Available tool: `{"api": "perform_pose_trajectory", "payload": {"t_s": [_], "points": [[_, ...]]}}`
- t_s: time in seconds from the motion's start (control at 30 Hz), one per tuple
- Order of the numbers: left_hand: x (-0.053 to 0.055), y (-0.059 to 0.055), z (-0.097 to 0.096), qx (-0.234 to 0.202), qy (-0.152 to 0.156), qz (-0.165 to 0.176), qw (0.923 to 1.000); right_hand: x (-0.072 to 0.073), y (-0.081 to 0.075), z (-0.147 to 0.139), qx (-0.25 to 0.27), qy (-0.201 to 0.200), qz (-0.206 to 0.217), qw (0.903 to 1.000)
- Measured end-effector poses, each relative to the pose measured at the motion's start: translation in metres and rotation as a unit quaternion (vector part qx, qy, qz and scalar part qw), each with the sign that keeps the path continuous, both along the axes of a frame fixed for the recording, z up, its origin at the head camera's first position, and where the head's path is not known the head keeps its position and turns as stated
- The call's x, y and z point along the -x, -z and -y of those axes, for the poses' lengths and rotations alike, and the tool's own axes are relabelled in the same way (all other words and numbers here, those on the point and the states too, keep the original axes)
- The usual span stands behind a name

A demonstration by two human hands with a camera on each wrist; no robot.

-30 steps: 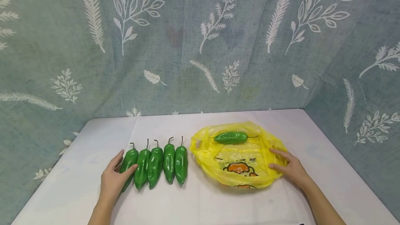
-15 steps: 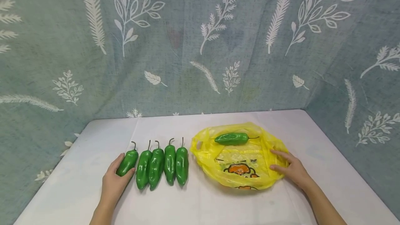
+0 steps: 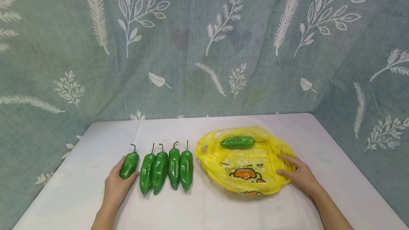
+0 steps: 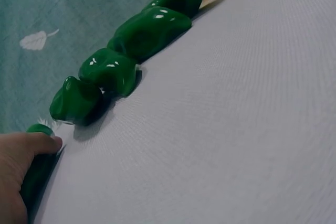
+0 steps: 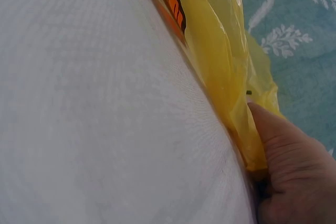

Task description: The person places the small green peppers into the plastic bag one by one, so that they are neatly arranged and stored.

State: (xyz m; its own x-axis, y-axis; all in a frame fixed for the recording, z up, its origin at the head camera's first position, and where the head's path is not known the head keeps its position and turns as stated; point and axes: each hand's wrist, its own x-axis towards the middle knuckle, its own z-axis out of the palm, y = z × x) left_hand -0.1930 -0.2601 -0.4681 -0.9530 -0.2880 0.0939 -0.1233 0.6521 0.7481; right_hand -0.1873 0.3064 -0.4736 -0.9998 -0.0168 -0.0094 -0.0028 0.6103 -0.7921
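Observation:
In the head view my left hand (image 3: 119, 184) has its fingers and thumb around the leftmost green chili pepper (image 3: 129, 165), whose stem points away from me. My palm hides the pepper's lower end. Several more green peppers (image 3: 159, 173) lie side by side just right of it; their rounded ends (image 4: 150, 35) show in the left wrist view. At the right, my right hand (image 3: 300, 175) holds the side of a spread yellow plastic bag (image 3: 209, 155), with thumb and fingers over its edge. One green pepper (image 3: 238, 142) lies across the bag's far inner part.
A white-covered table (image 3: 204, 212) carries everything. Behind it and at both sides hangs a grey-green cloth (image 3: 179, 81) with white leaf prints. The bag shows a printed orange cartoon (image 3: 245, 174).
My left thumb has come down between the leftmost pepper and its neighbour, leaving a gap between them. That pepper now stands more upright in view. The right hand and bag have hardly moved.

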Motion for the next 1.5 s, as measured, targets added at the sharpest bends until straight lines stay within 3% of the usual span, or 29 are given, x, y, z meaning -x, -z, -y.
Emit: {"api": "perform_pose_trajectory", "payload": {"t_s": [0.43,0.73,0.93,1.23,1.5], "points": [[-0.001,0.008,-0.001,0.004,-0.035,-0.047,0.9983,-0.005,-0.001,0.0,0.001,-0.001,-0.002,1.0],[-0.001,0.004,-0.002,-0.021,-0.069,-0.083,0.9939,-0.004,0.0,-0.002,-0.002,-0.005,-0.017,0.9998],[0.001,0.0,-0.002,-0.04,-0.084,-0.08,0.9925,-0.004,0.0,-0.002,-0.007,-0.002,-0.017,0.9998],[0.0,-0.011,-0.005,-0.068,-0.079,-0.06,0.9927,-0.002,0.001,-0.002,-0.01,0.001,-0.014,0.9999],[-0.006,-0.036,-0.017,-0.087,-0.025,-0.028,0.9955,-0.001,0.002,-0.002,-0.003,-0.004,-0.019,0.9998]]}}
